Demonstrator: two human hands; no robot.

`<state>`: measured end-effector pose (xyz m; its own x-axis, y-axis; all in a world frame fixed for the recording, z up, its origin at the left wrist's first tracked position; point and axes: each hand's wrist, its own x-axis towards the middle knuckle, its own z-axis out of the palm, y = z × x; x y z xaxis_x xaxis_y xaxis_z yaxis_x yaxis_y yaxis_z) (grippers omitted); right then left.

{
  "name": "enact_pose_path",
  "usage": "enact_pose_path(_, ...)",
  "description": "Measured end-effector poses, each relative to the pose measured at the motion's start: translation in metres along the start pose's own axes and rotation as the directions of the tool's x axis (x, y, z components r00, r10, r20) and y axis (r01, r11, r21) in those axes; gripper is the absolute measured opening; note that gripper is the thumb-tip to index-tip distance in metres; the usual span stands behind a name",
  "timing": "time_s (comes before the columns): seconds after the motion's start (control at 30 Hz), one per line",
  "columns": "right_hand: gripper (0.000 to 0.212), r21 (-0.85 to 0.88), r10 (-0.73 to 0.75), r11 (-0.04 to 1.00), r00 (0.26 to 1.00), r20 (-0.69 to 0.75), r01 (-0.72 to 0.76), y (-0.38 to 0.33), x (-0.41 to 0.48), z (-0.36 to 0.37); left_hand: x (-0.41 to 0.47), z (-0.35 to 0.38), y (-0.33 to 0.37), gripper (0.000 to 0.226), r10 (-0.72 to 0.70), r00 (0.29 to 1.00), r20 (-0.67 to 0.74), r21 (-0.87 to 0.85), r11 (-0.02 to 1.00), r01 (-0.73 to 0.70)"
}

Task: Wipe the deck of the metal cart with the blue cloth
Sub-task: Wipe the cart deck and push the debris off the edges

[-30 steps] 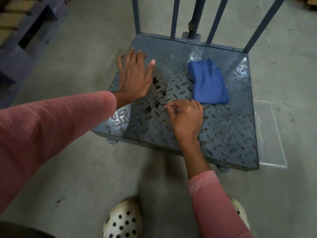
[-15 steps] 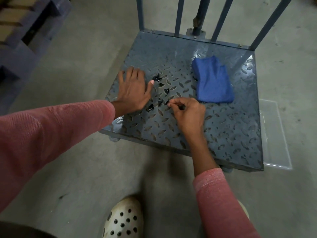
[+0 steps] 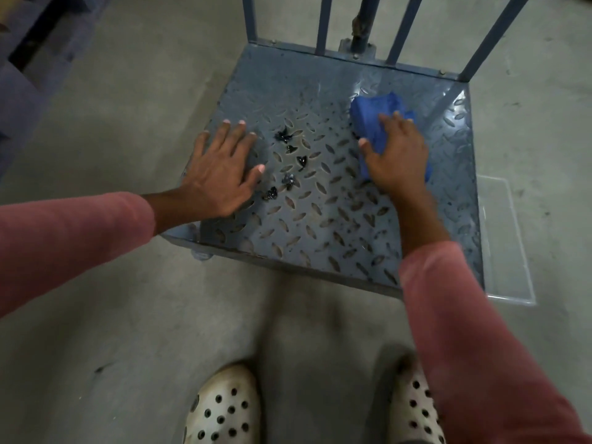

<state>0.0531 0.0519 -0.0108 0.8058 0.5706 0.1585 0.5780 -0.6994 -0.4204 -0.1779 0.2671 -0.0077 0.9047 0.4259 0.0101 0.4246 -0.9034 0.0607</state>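
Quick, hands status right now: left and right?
Left hand: open, flat on the cart deck.
Right hand: gripping the blue cloth.

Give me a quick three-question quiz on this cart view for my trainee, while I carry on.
1. True or false: the left hand lies flat on the bare deck.
2. The black scraps lie: A between the two hands; B on the shoes; C on the floor.
3. Fill in: the blue cloth is under the ____ hand.
Key: 1 true; 2 A; 3 right, since the right hand rests on it.
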Motion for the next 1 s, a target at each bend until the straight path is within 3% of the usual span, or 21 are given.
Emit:
enact_pose_path(0.1,0.081,-0.029,0.099,0.995,0.986,0.132,-0.096,0.017,0.019,0.002,-0.012,0.008,0.001,0.085,-0.021,0.999,0.034,-0.029,0.999,0.022)
enact_pose_path(0.27,0.061,-0.045,0.065,0.997,0.992,0.111,-0.060,0.021,0.027,0.019,-0.035,0.033,0.001,0.077,-0.085,0.996,0.007,-0.172,0.981,0.085)
enact_pose_path(0.43,0.060,-0.067,0.011,0.998,0.994,0.105,-0.004,0.025,0.049,0.022,-0.037,0.036,0.007,0.075,-0.150,0.986,-0.072,-0.178,0.975,0.136)
enact_pose_path(0.57,0.054,0.024,-0.070,0.997,0.989,0.128,0.068,0.022,0.048,0.023,-0.038,0.035,0.009,0.074,-0.155,0.984,-0.091,-0.159,0.977,0.139)
enact_pose_path(0.7,0.057,0.076,-0.086,0.994,0.986,0.146,0.075,-0.003,-0.001,0.027,-0.040,0.032,0.012,0.074,-0.154,0.984,-0.088,-0.154,0.978,0.139)
enact_pose_path(0.87,0.058,0.027,0.120,0.992,0.984,0.130,-0.125,-0.062,-0.127,0.026,-0.043,0.031,0.015,0.073,-0.162,0.983,-0.087,-0.158,0.976,0.147)
enact_pose_path(1.0,0.065,-0.124,0.220,0.971,0.965,0.142,-0.203,-0.081,-0.189,0.019,-0.043,0.032,0.015,0.073,-0.165,0.981,-0.099,-0.162,0.976,0.148)
